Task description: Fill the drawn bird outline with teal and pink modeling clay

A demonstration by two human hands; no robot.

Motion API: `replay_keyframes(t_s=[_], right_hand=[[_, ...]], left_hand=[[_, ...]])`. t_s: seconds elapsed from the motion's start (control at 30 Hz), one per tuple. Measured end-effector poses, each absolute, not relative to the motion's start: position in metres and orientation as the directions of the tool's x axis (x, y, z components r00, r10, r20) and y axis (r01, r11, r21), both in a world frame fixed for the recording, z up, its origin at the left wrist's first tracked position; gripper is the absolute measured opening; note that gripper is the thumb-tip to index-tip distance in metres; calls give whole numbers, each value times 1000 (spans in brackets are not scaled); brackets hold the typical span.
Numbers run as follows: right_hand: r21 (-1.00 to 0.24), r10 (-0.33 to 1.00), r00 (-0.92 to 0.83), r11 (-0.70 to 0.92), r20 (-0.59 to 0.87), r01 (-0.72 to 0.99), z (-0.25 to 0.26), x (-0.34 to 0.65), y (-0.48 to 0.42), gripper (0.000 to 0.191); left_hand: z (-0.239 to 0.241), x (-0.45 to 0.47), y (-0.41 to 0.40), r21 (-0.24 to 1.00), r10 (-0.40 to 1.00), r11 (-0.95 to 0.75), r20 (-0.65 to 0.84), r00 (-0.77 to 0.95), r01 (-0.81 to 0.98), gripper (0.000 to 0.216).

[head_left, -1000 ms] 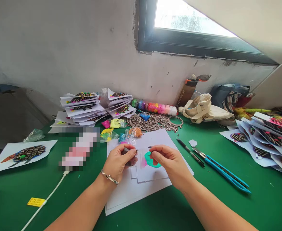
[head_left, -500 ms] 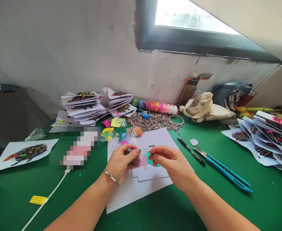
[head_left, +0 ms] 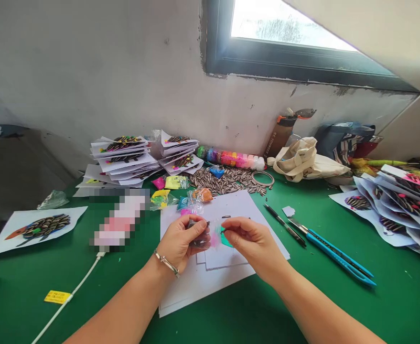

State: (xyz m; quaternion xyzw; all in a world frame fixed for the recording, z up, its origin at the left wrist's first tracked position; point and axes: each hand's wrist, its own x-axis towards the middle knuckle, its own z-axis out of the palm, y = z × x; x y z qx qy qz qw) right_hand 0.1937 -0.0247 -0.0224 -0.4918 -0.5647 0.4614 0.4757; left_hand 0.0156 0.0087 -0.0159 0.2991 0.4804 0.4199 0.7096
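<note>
My left hand [head_left: 177, 241], a bracelet at its wrist, is closed around a clear plastic bag of dark modelling clay [head_left: 200, 240]. The bag's clear end points toward my right hand [head_left: 254, 241]. Thumb and fingers of that hand are pinched together, with what looks like a tiny dark piece at the tips. Both hands are above white paper sheets [head_left: 184, 294] stacked on the green table. A teal-green patch [head_left: 225, 238] shows beneath the right fingertips, partly hidden. A small dark strip [head_left: 226, 217] lies on the paper beyond them.
Small bags of coloured clay [head_left: 177, 182] and a pile of sunflower seeds [head_left: 231, 180] lie behind the paper. To the right are a pen [head_left: 285, 225] and blue-handled tweezers [head_left: 339, 253]. Seed pictures are stacked left [head_left: 129, 165] and right [head_left: 392, 200]. A white cable [head_left: 82, 282] crosses the left side.
My right hand has shifted very slightly, its fingers still pinched. The left hand keeps its hold on the bag, and more of the dark clay shows. Nothing else has visibly moved.
</note>
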Motion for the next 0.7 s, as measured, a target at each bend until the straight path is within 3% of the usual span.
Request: replay_keyframes(t_s=[0.4,0.7], right_hand=[[-985,988,-68,147,141,96,-24,192,-26,10],[-999,995,-98,39,37,26,-24,190,-23,13]], left_hand=[[-19,17,7,841,894,446,-403,197,-307,41],[-16,15,8,770,860,511,-457,229,-383,28]])
